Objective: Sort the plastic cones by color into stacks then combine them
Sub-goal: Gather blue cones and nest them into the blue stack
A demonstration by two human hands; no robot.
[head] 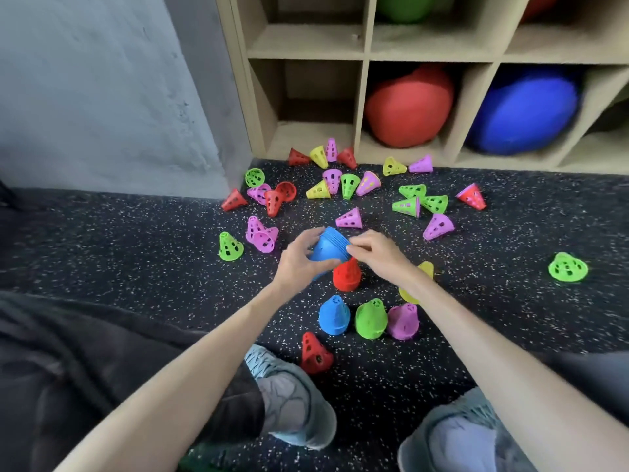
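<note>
Above the floor (136, 240), both hands grip a blue stack (326, 248): left hand (299, 264) wrapped around, right hand (372, 250) pinching its rim. Five colour stacks stand started; many loose cones (349, 219) remain scattered.

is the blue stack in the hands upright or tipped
Tipped. The blue stack lies sideways between the left hand and right hand, its wide rims facing away toward the shelf.

Both hands hold a tilted blue stack (326, 248) above the speckled floor (136, 253): the left hand (299, 264) grips its side, the right hand (374, 252) pinches its rim. Below stand red (347, 274), blue (334, 316), green (371, 319) and purple (403, 321) stacks; loose cones (349, 219) lie scattered toward the shelf (364, 107).
</note>
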